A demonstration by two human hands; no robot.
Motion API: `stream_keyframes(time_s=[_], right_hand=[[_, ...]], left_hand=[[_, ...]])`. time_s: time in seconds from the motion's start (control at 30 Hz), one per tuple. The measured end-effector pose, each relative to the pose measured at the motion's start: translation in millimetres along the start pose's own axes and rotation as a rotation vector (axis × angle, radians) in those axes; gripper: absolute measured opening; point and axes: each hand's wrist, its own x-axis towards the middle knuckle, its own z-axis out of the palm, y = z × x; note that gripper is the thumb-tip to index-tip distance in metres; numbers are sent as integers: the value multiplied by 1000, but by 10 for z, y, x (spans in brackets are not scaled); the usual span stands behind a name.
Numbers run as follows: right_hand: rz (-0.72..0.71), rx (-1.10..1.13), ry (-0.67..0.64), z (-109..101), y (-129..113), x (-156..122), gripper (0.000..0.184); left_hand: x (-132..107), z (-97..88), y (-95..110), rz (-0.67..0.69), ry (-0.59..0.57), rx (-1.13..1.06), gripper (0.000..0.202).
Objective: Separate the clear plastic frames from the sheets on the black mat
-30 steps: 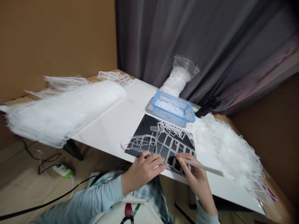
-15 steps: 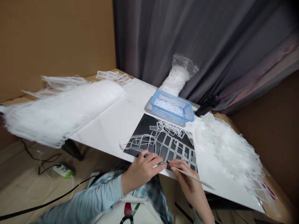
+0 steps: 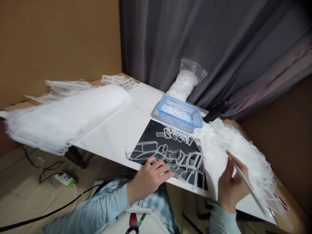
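Observation:
A black mat (image 3: 156,136) lies at the table's near edge with a clear plastic lattice sheet (image 3: 175,156) spread over it. My left hand (image 3: 148,178) rests on the lattice's near edge, fingers stretched flat and pressing it down. My right hand (image 3: 231,185) is lifted off to the right, beside the mat, closed around a thin white stick (image 3: 248,187) that points down and to the right. A few small loose plastic frames (image 3: 176,134) lie at the mat's far side.
A blue basket (image 3: 179,113) with white scraps stands behind the mat, a clear bag of white pieces (image 3: 184,83) behind it. A heap of plastic lattice waste (image 3: 243,156) covers the right. Stacked clear sheets (image 3: 63,113) fill the left. A black object (image 3: 215,112) lies by the curtain.
My right hand has left the lattice and swung right and upward with the stick. The lattice now looks pulled and skewed. The left hand has stayed put.

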Motion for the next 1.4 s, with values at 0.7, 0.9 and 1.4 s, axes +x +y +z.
stream_keyframes(time_s=[0.7, 0.9, 1.4], right_hand=[[44, 554, -950, 208, -279, -319, 19], [37, 565, -955, 272, -256, -393, 20], [-217, 424, -924, 284, -277, -421, 20]], left_hand=[[142, -35, 67, -43, -194, 47, 55], [151, -34, 55, -64, -254, 62, 47], [153, -68, 63, -75, -337, 32, 46]])
